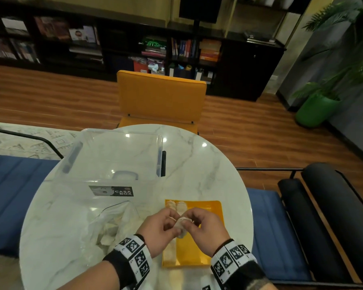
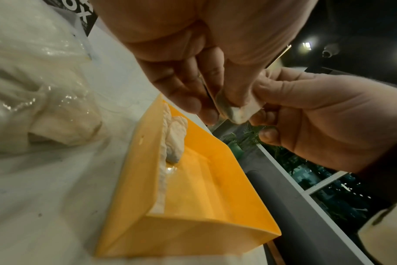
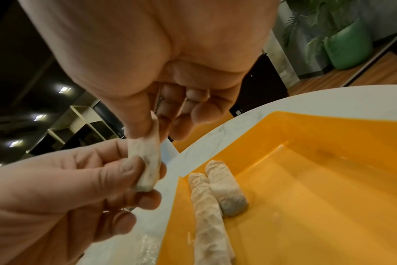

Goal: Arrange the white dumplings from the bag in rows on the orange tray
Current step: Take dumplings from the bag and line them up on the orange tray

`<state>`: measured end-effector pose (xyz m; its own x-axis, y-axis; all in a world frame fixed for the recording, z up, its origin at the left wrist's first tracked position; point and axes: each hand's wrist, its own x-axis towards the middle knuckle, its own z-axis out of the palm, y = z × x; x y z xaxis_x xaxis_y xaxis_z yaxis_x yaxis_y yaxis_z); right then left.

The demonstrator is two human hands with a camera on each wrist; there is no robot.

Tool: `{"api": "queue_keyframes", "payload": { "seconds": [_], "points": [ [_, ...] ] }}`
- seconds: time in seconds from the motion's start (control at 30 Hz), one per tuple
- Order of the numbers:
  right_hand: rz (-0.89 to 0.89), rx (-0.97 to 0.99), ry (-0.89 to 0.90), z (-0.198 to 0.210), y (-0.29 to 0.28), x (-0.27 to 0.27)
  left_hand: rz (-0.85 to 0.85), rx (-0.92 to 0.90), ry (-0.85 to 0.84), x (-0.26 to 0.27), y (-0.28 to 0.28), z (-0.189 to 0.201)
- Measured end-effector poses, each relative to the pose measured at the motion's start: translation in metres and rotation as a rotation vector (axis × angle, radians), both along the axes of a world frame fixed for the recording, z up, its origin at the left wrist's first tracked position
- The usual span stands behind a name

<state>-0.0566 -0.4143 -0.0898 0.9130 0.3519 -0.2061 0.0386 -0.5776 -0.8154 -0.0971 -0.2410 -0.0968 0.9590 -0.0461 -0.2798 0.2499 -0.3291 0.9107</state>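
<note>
Both your left hand [image 1: 159,227] and right hand [image 1: 205,229] pinch one dumpling [image 1: 181,223] above the tray [image 1: 197,256]; next, set it behind the lone second-row dumpling [image 3: 225,188], continuing that row.

dumpling row [image 1: 169,251] – mid part behind hands | bag [image 1: 108,225] contents – blurred (perhaps dumplings)

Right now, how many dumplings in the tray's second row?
1: a dumpling at the orange tray's far end, beside the first row. Left hand and right hand hold another dumpling.
</note>
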Motion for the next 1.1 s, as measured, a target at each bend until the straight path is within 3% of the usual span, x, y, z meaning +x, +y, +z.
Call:
{"api": "queue_keyframes", "payload": {
  "seconds": [0.1, 0.27, 0.47, 1.1],
  "points": [
    [0.084, -0.082, 0.017, -0.007, 0.0, 0.004, 0.016, 0.034, 0.019, 0.001, 0.003, -0.007],
    [0.058, -0.26, -0.029, -0.011, -0.008, 0.025, 0.117, 0.287, -0.017, 0.001, 0.018, -0.023],
    [0.25, -0.533, 0.126, -0.033, -0.004, 0.036, 0.087, 0.376, 0.07, 0.003, 0.019, -0.037],
    [0.081, -0.607, 0.113, -0.053, 0.03, 0.068, 0.066, 0.376, 0.136, 0.002, 0.019, -0.046]
  ]
}}
